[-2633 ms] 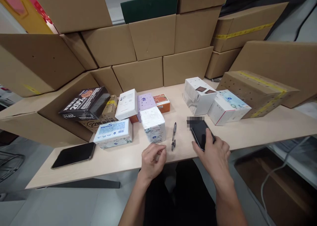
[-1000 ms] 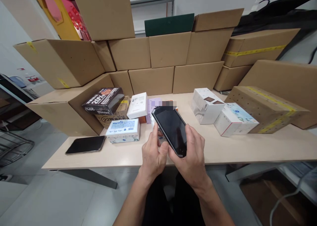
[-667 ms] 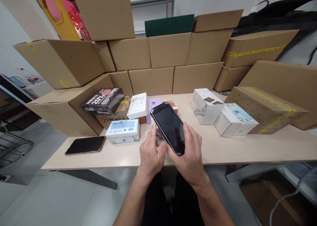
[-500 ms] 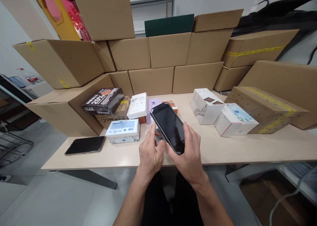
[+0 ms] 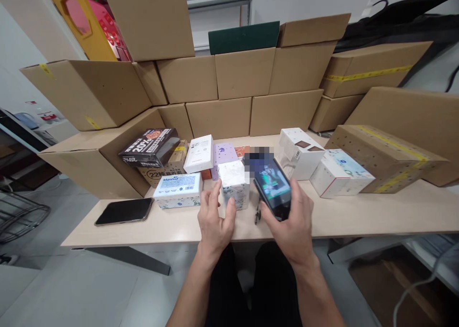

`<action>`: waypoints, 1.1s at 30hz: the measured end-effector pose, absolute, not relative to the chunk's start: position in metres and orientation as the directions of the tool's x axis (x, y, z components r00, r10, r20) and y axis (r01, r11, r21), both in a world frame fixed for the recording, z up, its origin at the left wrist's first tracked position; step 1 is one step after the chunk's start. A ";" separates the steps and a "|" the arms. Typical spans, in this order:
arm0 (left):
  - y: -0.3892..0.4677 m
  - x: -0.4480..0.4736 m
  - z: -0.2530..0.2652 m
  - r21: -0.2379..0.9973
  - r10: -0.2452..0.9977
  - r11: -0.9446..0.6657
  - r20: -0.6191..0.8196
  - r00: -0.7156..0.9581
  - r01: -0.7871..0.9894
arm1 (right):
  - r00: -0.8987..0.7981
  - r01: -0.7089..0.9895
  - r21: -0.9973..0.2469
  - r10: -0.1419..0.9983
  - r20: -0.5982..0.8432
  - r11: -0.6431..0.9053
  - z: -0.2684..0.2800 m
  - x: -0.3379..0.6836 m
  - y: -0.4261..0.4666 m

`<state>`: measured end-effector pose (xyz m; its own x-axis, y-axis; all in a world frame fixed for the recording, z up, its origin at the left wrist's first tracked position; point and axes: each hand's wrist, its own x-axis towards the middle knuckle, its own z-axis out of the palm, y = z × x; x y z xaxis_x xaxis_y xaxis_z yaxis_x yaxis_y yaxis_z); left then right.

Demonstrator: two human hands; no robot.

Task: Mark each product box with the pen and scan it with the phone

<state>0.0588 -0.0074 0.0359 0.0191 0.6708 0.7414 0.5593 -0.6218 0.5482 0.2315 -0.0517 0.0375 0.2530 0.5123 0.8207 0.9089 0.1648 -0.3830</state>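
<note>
My right hand [image 5: 290,214] grips a dark, thick-edged phone [image 5: 274,189] by its lower end. Its screen glows with a greenish picture; its upper end is pixelated. Thumb on one side and fingers on the other clasp the phone, tilted above the table. My left hand [image 5: 215,217] is empty, fingers apart, in front of a small white patterned box [image 5: 234,186]; whether the fingertips touch it I cannot tell. A small dark object [image 5: 257,214], too small to name, shows between that box and the phone.
On the table [image 5: 172,226] lie another phone [image 5: 124,211], a Manhua tissue pack [image 5: 178,190], a black box [image 5: 150,147], a white box [image 5: 199,153] and a purple box [image 5: 224,155]. White boxes [image 5: 299,152] stand at right. Stacked cardboard boxes [image 5: 218,116] wall the back.
The phone has moved right with my right hand, away from my left hand, and its screen has lit up. The patterned box behind it is now uncovered.
</note>
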 end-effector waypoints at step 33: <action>0.011 0.092 0.049 0.963 0.940 -0.171 0.222 0.261 -0.207 | -0.030 0.929 -0.202 0.605 0.796 0.311 0.032 0.230 -0.073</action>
